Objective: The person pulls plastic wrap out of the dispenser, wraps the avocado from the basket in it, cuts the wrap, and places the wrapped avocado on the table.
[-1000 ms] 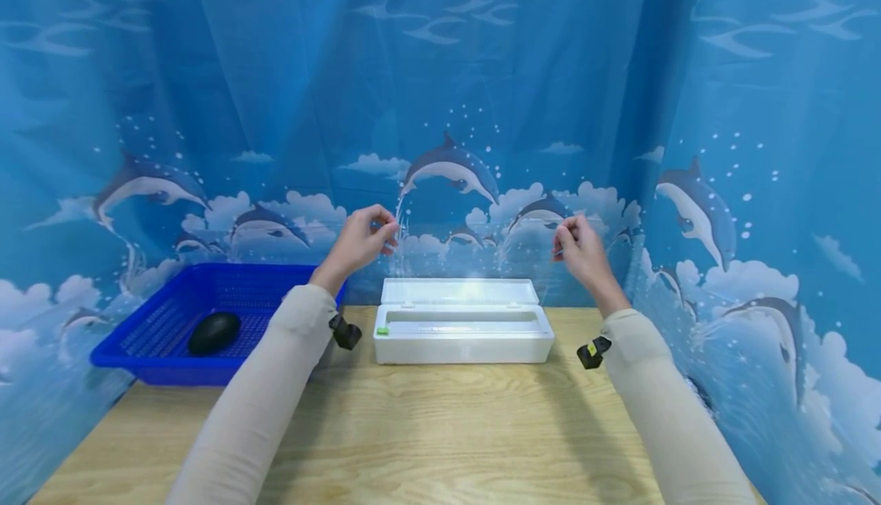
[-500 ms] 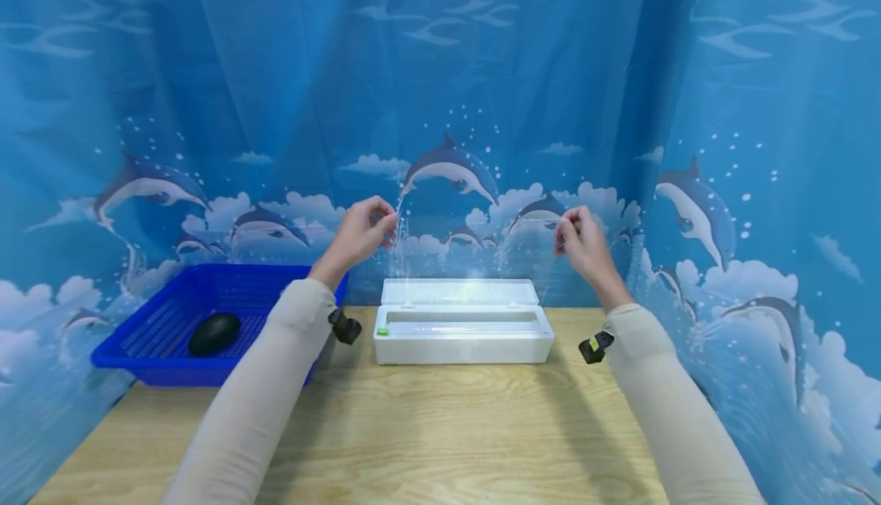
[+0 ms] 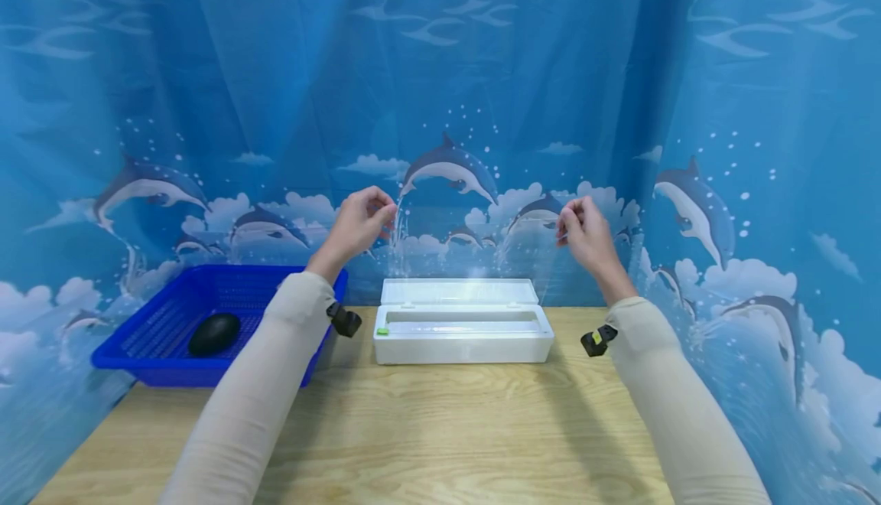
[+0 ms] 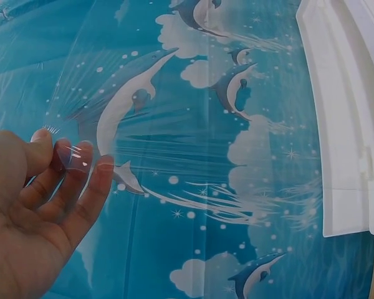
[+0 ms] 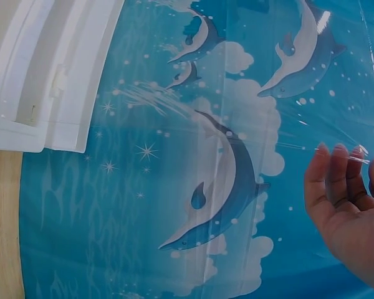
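A sheet of clear cling film (image 4: pixel 168 140) stretches between my two hands, showing as faint creases and glare in both wrist views. My left hand (image 3: pixel 359 223) pinches its left corner between thumb and fingers. At the other side my right hand (image 3: pixel 587 236) pinches the right corner, with the film's shine across the fingertips (image 5: pixel 338 152). Below and between the hands stands a white cling film dispenser (image 3: pixel 463 350), its lid (image 3: pixel 457 291) tipped back. A small green piece (image 3: pixel 382 331) sits on the dispenser's front left top edge. The film's lower part descends toward the dispenser.
On the left of the wooden table (image 3: pixel 447 436) stands a blue plastic basket (image 3: pixel 172 373) with a dark green oval fruit or vegetable (image 3: pixel 214 334) in it. A blue dolphin-print curtain (image 3: pixel 523 92) hangs close behind the dispenser and along both sides.
Both hands have risen slightly, drawing the film higher above the dispenser. The right hand has also shifted a little to the right. Dispenser and basket stay in place.
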